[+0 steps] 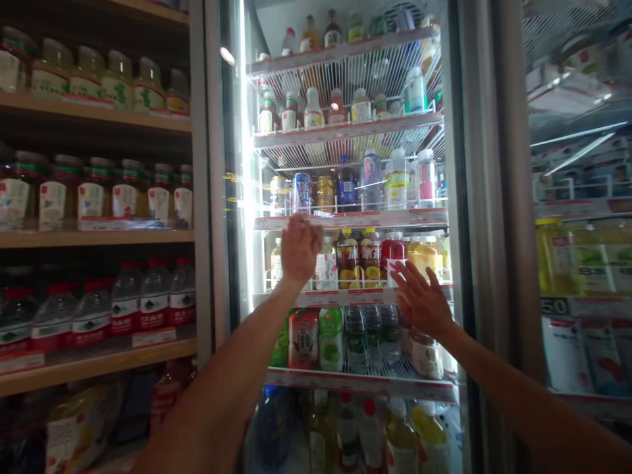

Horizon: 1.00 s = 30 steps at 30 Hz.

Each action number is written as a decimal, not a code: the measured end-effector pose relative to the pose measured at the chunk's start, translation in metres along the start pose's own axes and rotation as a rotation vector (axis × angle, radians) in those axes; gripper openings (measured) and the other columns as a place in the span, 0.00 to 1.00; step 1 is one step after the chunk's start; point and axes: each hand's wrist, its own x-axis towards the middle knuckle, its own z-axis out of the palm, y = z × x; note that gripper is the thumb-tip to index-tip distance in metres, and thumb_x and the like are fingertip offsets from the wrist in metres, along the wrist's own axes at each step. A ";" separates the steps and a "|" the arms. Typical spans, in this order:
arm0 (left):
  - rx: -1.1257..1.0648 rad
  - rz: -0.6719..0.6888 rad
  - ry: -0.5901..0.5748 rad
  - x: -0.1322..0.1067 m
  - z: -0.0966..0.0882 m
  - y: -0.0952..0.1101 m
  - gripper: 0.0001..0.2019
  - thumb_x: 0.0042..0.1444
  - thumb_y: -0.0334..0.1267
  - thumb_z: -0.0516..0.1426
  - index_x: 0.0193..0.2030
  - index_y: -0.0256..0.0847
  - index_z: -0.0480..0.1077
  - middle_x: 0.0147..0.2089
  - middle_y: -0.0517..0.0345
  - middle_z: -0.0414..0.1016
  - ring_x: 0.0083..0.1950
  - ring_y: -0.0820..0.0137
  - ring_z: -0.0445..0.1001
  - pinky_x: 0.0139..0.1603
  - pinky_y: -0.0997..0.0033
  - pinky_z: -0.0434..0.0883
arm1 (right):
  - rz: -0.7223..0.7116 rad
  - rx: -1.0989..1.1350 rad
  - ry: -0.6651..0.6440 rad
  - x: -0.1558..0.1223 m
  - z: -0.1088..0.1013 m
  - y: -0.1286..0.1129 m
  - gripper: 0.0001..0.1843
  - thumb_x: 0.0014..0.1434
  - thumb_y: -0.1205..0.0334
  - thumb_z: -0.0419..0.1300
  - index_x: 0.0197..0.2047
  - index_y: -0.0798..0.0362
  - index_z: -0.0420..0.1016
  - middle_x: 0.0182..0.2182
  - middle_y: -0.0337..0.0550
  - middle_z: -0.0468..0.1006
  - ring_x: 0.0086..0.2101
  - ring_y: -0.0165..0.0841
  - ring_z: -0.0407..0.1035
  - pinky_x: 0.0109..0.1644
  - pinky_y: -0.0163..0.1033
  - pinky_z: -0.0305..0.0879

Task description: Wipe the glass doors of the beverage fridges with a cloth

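Note:
My left hand (300,251) is raised in front of a lit drinks cooler, just below the shelf with a blue can (301,192) and a gold can (325,194). Motion smears its fingers, so their grip is unclear. My right hand (422,299) reaches in from the right with its fingers spread and nothing in them. It is nearest to a red drink bottle (394,246) and a row of pale yellow bottles (425,255). Two dark tea bottles with yellow caps (360,258) stand between the hands. Whether either hand touches the cooler, I cannot tell.
Wooden shelves (99,239) at the left hold rows of jars and red-capped water bottles (155,296). The cooler's wire shelves (345,135) carry many bottles. A metal frame (503,164) separates it from another stocked cooler section at the right.

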 end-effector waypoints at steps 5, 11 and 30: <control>0.075 0.132 -0.027 0.001 0.001 -0.017 0.20 0.58 0.41 0.50 0.57 0.42 0.62 0.65 0.49 0.58 0.68 0.61 0.52 0.66 0.51 0.53 | 0.000 0.013 0.000 0.000 0.000 0.001 0.33 0.60 0.64 0.49 0.68 0.49 0.43 0.64 0.46 0.56 0.64 0.37 0.46 0.66 0.52 0.38; 0.145 -0.023 0.211 -0.030 0.004 -0.014 0.23 0.61 0.38 0.44 0.62 0.34 0.54 0.66 0.38 0.54 0.69 0.57 0.48 0.63 0.46 0.54 | 0.018 0.008 -0.007 0.001 -0.001 -0.001 0.33 0.60 0.64 0.49 0.67 0.50 0.44 0.63 0.47 0.57 0.64 0.38 0.46 0.66 0.53 0.39; 0.201 0.220 0.037 -0.167 -0.010 -0.032 0.18 0.60 0.37 0.49 0.57 0.41 0.61 0.62 0.43 0.62 0.66 0.58 0.57 0.61 0.52 0.60 | 0.004 -0.006 -0.008 0.000 -0.002 -0.001 0.34 0.60 0.64 0.50 0.67 0.50 0.44 0.63 0.48 0.57 0.63 0.39 0.48 0.65 0.55 0.41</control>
